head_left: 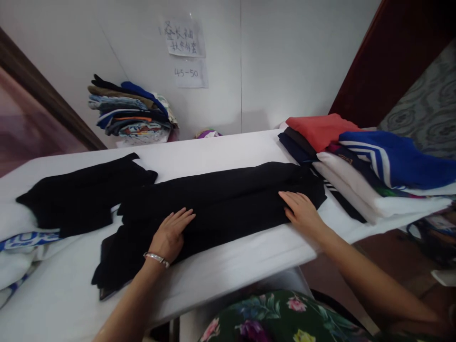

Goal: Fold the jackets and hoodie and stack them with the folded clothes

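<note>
A long black garment (228, 199) lies spread across the white-covered table in front of me, its length running left to right. My left hand (173, 235), with a bracelet at the wrist, rests flat on its near left part, fingers outstretched. Toward the right end, my right hand (301, 211) lies on the cloth with its fingers extended. Neither hand grips the fabric. A dark flat edge (104, 273) shows beneath the garment's left end; what it belongs to is hidden. Another black garment (81, 194) lies farther left, close to the first.
Folded clothes stand at right, among them a red piece (320, 130), a blue striped one (406, 159) and a white one (356, 185). A tall clothes pile (131, 109) is by the wall under paper signs (185, 42). White-and-blue cloth (21, 247) lies at left on the table (228, 266).
</note>
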The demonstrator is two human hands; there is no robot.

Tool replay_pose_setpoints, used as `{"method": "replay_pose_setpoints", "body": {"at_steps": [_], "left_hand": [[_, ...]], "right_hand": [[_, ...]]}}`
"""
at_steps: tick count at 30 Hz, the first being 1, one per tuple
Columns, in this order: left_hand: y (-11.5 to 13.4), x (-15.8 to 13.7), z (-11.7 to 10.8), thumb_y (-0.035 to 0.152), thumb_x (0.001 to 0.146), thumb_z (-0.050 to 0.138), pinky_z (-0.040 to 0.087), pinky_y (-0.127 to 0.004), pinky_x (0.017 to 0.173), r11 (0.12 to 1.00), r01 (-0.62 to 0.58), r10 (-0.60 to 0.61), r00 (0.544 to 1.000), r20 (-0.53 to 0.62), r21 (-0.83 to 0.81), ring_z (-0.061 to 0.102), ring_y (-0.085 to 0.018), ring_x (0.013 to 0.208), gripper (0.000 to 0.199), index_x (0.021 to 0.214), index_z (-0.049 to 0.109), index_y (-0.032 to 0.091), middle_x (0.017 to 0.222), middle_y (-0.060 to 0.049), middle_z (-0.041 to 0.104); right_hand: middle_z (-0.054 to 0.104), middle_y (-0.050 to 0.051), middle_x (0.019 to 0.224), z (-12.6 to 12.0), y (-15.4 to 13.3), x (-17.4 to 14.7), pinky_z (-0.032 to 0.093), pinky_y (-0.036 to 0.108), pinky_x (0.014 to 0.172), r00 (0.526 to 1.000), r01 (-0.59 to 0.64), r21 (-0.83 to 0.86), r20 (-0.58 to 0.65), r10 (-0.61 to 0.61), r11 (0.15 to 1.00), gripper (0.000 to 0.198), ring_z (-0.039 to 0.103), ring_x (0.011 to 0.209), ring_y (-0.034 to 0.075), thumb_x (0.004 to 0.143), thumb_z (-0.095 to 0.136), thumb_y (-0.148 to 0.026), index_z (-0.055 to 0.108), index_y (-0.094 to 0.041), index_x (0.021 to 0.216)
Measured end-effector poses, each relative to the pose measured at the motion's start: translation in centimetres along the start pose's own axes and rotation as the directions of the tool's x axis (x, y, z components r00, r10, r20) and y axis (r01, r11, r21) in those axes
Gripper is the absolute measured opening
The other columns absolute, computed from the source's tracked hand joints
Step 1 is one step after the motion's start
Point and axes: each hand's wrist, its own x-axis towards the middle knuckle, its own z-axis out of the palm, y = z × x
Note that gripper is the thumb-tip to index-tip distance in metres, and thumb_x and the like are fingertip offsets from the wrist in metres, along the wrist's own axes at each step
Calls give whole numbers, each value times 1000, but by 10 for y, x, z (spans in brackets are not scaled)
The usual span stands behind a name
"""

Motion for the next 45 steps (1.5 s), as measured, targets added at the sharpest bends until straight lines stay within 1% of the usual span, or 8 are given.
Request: {"method": "replay_pose_setpoints", "body": {"at_steps": [9, 15, 20, 26, 30, 35, 41, 45], "left_hand": [[6, -7, -4, 3, 60, 38, 29, -49, 112, 996, 3, -1, 1000, 28, -85, 39, -21, 133, 69, 123, 59, 21, 135, -4, 54], [10, -2, -37, 33, 81, 49, 35, -45, 109, 922, 97, -89, 995, 36, -375, 49, -22, 125, 43, 122, 60, 24, 131, -5, 58], [-8, 39, -58, 50, 86, 45, 36, -41, 108, 943, 175, -212, 972, -104, -284, 53, -23, 121, 46, 113, 65, 19, 126, -9, 62], [-45, 83, -39, 39, 89, 38, 30, -51, 107, 967, 255, -255, 967, -8, 17, 45, -27, 128, 44, 119, 61, 17, 133, -13, 55], [-59, 83, -18, 38, 91, 35, 26, -54, 108, 955, 287, -293, 950, 107, 71, 38, -27, 133, 45, 127, 55, 19, 139, -13, 49], [-64, 76, -7, 39, 90, 37, 24, -49, 111, 955, 277, -288, 949, 125, 104, 35, -24, 135, 47, 130, 52, 21, 142, -9, 46], [-75, 101, -25, 42, 80, 52, 22, -53, 110, 952, 258, -278, 954, 113, 166, 28, -29, 138, 61, 138, 42, 23, 148, -9, 37], [-86, 126, -28, 53, 79, 48, 27, -52, 106, 937, 336, -348, 923, 165, 96, 48, -30, 124, 65, 134, 47, 18, 128, -12, 59]], "right_hand": [[49, 4, 139, 6, 19, -17, 32, 56, 108, 990, -11, 231, 141, -22, 973, 60, 42, 131, 25, 81, 42, -15, 42, -33, 139], [43, -2, 143, -20, -3, 25, 33, 50, 110, 996, -29, 449, 92, -14, 893, 53, 33, 136, 24, 84, 47, -26, 45, -36, 136], [48, 6, 140, 4, -10, 104, 31, 51, 110, 999, 30, 340, -51, -14, 940, 42, 36, 134, 26, 88, 49, -34, 54, -28, 129], [52, 14, 135, 24, 32, 168, 26, 59, 106, 972, -136, 17, 196, 130, 991, 47, 41, 130, 33, 89, 46, -45, 54, -19, 128], [63, 15, 119, 30, 64, 143, 42, 45, 96, 940, -204, -42, 271, 208, 978, 46, 58, 111, 30, 87, 50, -47, 59, -17, 122], [64, 11, 109, 45, 70, 93, 45, 42, 90, 991, -137, 0, -1, 137, 991, 42, 59, 103, 28, 88, 48, -47, 58, -19, 118], [66, 10, 105, 48, 63, 88, 44, 45, 91, 975, -99, 140, -187, 124, 985, 24, 59, 100, 27, 87, 52, -42, 58, -20, 96], [66, 8, 112, 44, 59, 87, 45, 44, 91, 968, -59, 255, -221, 118, 965, 14, 60, 101, 25, 86, 55, -37, 55, -23, 89]]}}
